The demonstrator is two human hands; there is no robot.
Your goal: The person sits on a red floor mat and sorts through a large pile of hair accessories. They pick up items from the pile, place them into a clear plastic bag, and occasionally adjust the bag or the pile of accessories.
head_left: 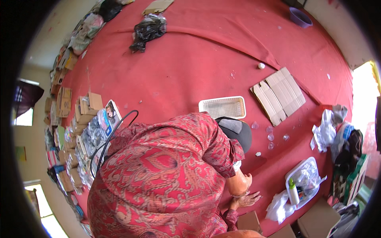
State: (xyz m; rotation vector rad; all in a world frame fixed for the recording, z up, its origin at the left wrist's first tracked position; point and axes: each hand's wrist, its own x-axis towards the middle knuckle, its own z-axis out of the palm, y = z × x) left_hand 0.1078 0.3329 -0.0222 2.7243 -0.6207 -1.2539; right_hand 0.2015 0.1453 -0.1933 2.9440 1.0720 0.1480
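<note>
A person in a red patterned garment point(158, 174) bends low right before me and fills the lower middle. A dark cap with a grey patch point(234, 133) covers that person's head. One of the person's hands point(247, 200) lies on the red floor cloth point(190, 71), fingers spread; their other forearm point(237, 183) reaches down beside it. No object shows in the spread hand. A patch of bare skin point(240, 234) touches the lower edge; whose it is I cannot tell. Neither my left hand nor my right hand can be made out.
A white perforated basket point(222, 99), flattened cardboard point(279, 95) and small clear plastic pieces point(271, 137) lie ahead. To the right stands a white tub point(313, 162) with plastic bags and a green-capped bottle point(293, 192). Stacked boxes point(87, 107) line the left wall. A black cable point(105, 148) loops nearby.
</note>
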